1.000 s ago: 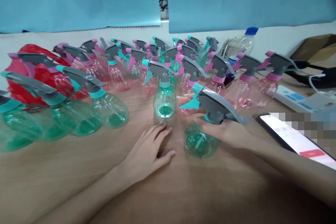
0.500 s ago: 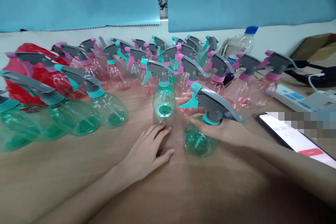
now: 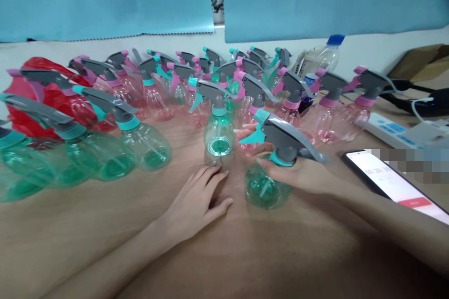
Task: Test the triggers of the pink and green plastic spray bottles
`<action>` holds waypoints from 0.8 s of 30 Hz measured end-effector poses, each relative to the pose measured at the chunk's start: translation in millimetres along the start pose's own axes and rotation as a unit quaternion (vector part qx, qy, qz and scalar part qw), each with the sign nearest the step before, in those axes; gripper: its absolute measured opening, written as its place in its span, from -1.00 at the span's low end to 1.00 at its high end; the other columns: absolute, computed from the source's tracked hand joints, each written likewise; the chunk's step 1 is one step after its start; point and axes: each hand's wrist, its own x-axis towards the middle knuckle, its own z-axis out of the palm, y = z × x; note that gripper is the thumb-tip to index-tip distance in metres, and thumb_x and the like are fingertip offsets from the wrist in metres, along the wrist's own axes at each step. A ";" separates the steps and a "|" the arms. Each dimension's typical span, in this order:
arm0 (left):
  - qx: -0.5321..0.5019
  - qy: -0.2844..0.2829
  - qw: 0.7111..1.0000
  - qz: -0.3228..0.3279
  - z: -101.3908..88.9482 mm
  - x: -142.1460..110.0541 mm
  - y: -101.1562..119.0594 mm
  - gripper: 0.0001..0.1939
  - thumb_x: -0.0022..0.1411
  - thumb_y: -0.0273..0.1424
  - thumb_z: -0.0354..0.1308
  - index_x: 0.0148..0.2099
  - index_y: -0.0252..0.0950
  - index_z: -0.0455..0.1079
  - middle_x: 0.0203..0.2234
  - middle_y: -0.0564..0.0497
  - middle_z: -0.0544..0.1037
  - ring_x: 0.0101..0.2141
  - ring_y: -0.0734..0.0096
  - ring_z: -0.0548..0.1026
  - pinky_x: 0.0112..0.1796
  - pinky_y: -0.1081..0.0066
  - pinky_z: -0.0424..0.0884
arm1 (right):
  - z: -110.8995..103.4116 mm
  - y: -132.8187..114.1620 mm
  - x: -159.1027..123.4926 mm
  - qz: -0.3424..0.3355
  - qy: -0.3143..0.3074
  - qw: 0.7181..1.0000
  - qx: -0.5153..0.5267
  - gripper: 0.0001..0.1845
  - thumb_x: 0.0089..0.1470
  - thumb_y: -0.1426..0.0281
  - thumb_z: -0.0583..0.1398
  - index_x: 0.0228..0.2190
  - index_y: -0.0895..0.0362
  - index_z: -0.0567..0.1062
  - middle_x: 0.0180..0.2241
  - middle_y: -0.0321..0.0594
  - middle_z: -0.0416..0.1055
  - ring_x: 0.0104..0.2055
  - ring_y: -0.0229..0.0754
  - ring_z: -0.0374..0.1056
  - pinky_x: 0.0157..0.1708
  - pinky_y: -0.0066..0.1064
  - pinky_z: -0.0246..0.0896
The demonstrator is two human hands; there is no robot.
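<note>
My right hand (image 3: 298, 175) is wrapped round the neck of a green spray bottle (image 3: 267, 188) with a grey and teal trigger head (image 3: 280, 135), which stands on the wooden table (image 3: 224, 252). My left hand (image 3: 198, 203) lies flat on the table just left of that bottle, fingers stretched out and holding nothing. Right beyond its fingertips stands another green spray bottle (image 3: 219, 133).
Several pink and green spray bottles crowd the table's far half, green ones at the left (image 3: 145, 145). A red bag (image 3: 52, 98) lies behind them. At the right are a phone (image 3: 396, 184), a white power strip (image 3: 396, 133), a water bottle (image 3: 324, 60) and black cables.
The held bottle sits a little more upright than one second ago. Both hands have hardly moved.
</note>
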 end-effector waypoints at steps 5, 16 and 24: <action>0.003 -0.003 1.000 -0.002 -1.2 0.2 0.4 -0.49 0.28 -0.17 0.09 0.17 -0.33 0.21 0.15 -0.21 0.28 0.15 0.06 0.22 0.10 0.06 0.20 | -2.6 -10.4 2.4 0.015 0.012 0.999 -0.030 -0.60 -0.11 0.47 0.11 -0.17 -0.02 0.46 -0.53 -0.36 0.51 -0.34 -0.11 0.52 -0.31 -0.32 0.47; 0.007 0.001 1.000 0.002 -0.2 -1.1 -0.6 -0.50 0.29 -0.16 0.08 0.17 -0.33 0.21 0.15 -0.21 0.28 0.15 0.07 0.21 0.10 0.07 0.19 | -0.6 -7.6 0.3 0.036 0.028 0.999 -0.026 -0.74 -0.12 0.39 0.09 -0.31 0.00 0.45 -0.46 -0.32 0.52 -0.33 -0.14 0.52 -0.28 -0.33 0.46; 0.009 0.001 1.000 0.003 -0.8 -0.2 0.7 -0.50 0.28 -0.17 0.09 0.16 -0.34 0.22 0.14 -0.21 0.29 0.15 0.08 0.22 0.11 0.07 0.19 | -0.6 -2.5 -2.1 0.054 0.029 0.998 0.010 -0.86 -0.14 0.44 0.11 -0.44 0.00 0.40 -0.39 -0.35 0.51 -0.34 -0.20 0.48 -0.31 -0.39 0.44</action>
